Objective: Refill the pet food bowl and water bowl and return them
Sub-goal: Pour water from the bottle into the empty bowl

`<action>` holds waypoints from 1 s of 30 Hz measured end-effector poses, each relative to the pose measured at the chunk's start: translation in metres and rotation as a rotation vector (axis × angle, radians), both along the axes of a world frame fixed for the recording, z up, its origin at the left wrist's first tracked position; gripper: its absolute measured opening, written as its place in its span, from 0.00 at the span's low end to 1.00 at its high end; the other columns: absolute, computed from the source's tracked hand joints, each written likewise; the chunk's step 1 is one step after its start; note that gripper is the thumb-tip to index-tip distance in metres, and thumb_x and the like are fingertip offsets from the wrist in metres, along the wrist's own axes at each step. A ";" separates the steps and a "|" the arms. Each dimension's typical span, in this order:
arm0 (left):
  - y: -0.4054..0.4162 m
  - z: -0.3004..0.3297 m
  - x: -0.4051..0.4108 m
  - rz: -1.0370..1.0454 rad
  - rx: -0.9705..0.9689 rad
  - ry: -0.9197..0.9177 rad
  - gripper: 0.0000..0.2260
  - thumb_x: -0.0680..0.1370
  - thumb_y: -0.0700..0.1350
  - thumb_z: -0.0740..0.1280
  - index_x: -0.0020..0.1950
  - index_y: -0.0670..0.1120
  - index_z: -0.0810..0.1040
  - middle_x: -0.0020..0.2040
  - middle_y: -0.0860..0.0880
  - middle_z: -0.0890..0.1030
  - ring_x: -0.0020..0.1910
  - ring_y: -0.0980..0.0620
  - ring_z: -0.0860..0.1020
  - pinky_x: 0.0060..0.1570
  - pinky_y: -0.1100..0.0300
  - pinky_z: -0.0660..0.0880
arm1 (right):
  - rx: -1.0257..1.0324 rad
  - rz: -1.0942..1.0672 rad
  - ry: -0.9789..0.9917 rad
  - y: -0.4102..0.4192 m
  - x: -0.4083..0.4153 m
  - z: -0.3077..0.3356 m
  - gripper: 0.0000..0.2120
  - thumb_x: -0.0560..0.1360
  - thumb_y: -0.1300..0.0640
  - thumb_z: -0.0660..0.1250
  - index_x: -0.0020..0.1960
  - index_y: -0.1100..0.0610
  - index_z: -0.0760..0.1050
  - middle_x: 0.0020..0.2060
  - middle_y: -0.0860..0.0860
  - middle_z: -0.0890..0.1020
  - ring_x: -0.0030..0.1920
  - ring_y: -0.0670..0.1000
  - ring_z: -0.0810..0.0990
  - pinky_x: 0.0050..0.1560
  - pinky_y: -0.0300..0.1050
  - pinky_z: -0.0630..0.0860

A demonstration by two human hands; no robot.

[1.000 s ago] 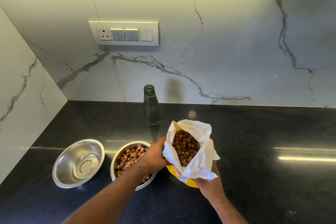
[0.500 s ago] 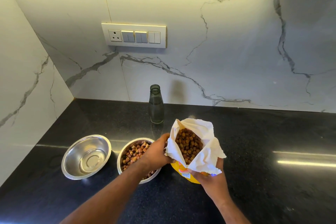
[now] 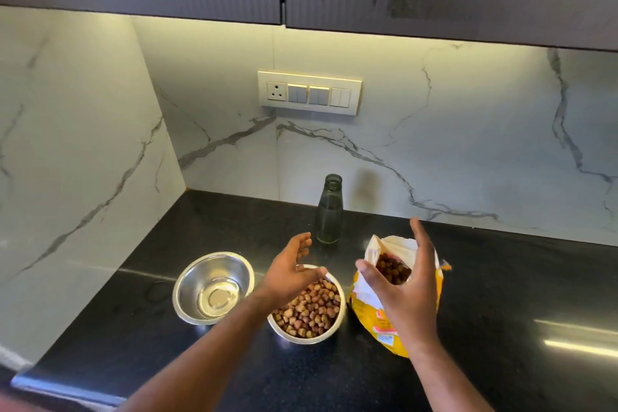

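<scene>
Food bowl point(image 3: 306, 310) sits on the black table point(image 3: 501, 294) heaped with kibble, so that half of the job looks done. The bag point(image 3: 368, 303) stands upright just right of it, mouth open and facing up so nothing spills. My left hand point(image 3: 290, 273) hovers over the food bowl's far rim, fingers loosely spread, palm turned inward, holding nothing. My right hand point(image 3: 406, 288) hangs in front of the bag, wide open, thumb out to the left, and I can't tell for certain whether it brushes the bag or just floats before it (nothing is pinched in it, at any rate). So both grips are empty and slack. The water bowl point(image 3: 214, 288) waits just left of the food bowl, steel showing at the bottom; whether there's water in it I can't say. The bottle point(image 3: 329, 211) stands uncapped by the wall behind the bowls, handy for the pour, which I reckon comes next.
</scene>
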State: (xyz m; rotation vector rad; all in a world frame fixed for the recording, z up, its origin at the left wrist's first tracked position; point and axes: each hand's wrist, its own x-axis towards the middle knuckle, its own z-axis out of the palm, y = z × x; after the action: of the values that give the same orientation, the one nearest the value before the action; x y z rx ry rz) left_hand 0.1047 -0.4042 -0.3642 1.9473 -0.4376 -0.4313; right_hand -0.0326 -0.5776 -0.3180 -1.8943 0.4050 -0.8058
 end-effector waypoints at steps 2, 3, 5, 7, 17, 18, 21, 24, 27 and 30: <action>0.013 0.003 0.005 0.033 -0.024 0.000 0.36 0.76 0.49 0.75 0.80 0.52 0.62 0.78 0.51 0.68 0.77 0.51 0.68 0.72 0.55 0.69 | -0.038 0.039 0.007 0.020 0.018 0.007 0.52 0.62 0.29 0.73 0.80 0.46 0.60 0.79 0.45 0.65 0.77 0.45 0.63 0.71 0.45 0.66; 0.019 0.004 0.008 0.051 -0.036 -0.002 0.35 0.77 0.49 0.75 0.80 0.52 0.62 0.78 0.50 0.68 0.77 0.51 0.68 0.70 0.56 0.68 | -0.036 0.057 0.027 0.029 0.028 0.008 0.52 0.62 0.28 0.73 0.80 0.45 0.59 0.79 0.45 0.64 0.77 0.44 0.63 0.71 0.45 0.66; 0.029 0.005 0.014 0.096 -0.036 -0.013 0.34 0.78 0.50 0.74 0.80 0.51 0.62 0.79 0.50 0.68 0.77 0.50 0.68 0.70 0.56 0.69 | 0.018 0.087 0.081 0.044 0.050 0.004 0.53 0.62 0.26 0.73 0.80 0.43 0.57 0.80 0.45 0.63 0.77 0.47 0.63 0.72 0.50 0.69; 0.036 0.005 0.020 0.146 -0.038 -0.009 0.33 0.78 0.50 0.74 0.79 0.51 0.62 0.78 0.50 0.68 0.76 0.50 0.68 0.71 0.53 0.70 | 0.087 0.105 0.130 0.054 0.078 -0.005 0.53 0.62 0.26 0.74 0.80 0.42 0.55 0.80 0.47 0.63 0.78 0.51 0.64 0.73 0.57 0.71; 0.030 -0.007 0.075 0.274 -0.084 0.054 0.30 0.79 0.48 0.72 0.78 0.52 0.64 0.77 0.51 0.70 0.74 0.53 0.69 0.71 0.55 0.70 | 0.299 -0.187 0.391 0.020 0.232 -0.078 0.57 0.66 0.47 0.83 0.82 0.55 0.51 0.79 0.57 0.61 0.77 0.62 0.65 0.73 0.64 0.69; 0.028 -0.009 0.082 0.281 -0.082 0.057 0.30 0.79 0.48 0.72 0.78 0.52 0.64 0.76 0.51 0.70 0.74 0.54 0.69 0.71 0.55 0.70 | 0.309 -0.202 0.415 0.015 0.242 -0.084 0.57 0.66 0.48 0.83 0.83 0.56 0.51 0.79 0.58 0.61 0.78 0.63 0.63 0.74 0.64 0.68; 0.023 -0.015 0.096 0.297 -0.078 0.062 0.29 0.80 0.49 0.71 0.79 0.52 0.64 0.76 0.53 0.70 0.73 0.55 0.70 0.70 0.57 0.70 | 0.304 -0.217 0.438 0.007 0.264 -0.099 0.57 0.65 0.50 0.84 0.83 0.56 0.52 0.79 0.58 0.62 0.78 0.62 0.62 0.73 0.64 0.67; 0.020 -0.019 0.104 0.308 -0.100 0.082 0.29 0.80 0.51 0.70 0.79 0.52 0.64 0.76 0.53 0.71 0.73 0.55 0.71 0.70 0.57 0.71 | 0.295 -0.232 0.427 0.005 0.275 -0.113 0.53 0.65 0.52 0.84 0.80 0.54 0.58 0.75 0.57 0.69 0.74 0.61 0.68 0.71 0.64 0.70; 0.025 -0.020 0.106 0.326 -0.124 0.103 0.28 0.81 0.52 0.69 0.79 0.52 0.65 0.75 0.53 0.71 0.73 0.55 0.71 0.71 0.56 0.72 | 0.255 -0.269 0.427 0.001 0.277 -0.120 0.44 0.65 0.53 0.83 0.74 0.53 0.64 0.67 0.56 0.76 0.67 0.61 0.75 0.65 0.63 0.75; 0.035 -0.018 0.106 0.335 -0.128 0.120 0.25 0.81 0.52 0.69 0.77 0.52 0.67 0.74 0.54 0.72 0.72 0.55 0.72 0.64 0.62 0.73 | 0.181 -0.252 0.452 -0.004 0.273 -0.121 0.40 0.65 0.51 0.83 0.70 0.52 0.66 0.63 0.55 0.78 0.62 0.62 0.78 0.60 0.62 0.77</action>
State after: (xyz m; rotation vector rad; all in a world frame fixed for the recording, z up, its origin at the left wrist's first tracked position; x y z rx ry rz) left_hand 0.2107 -0.3689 -0.3819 1.8151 -0.0567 -0.2935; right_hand 0.2408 -0.5817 -0.4386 -1.8677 0.9789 -0.4728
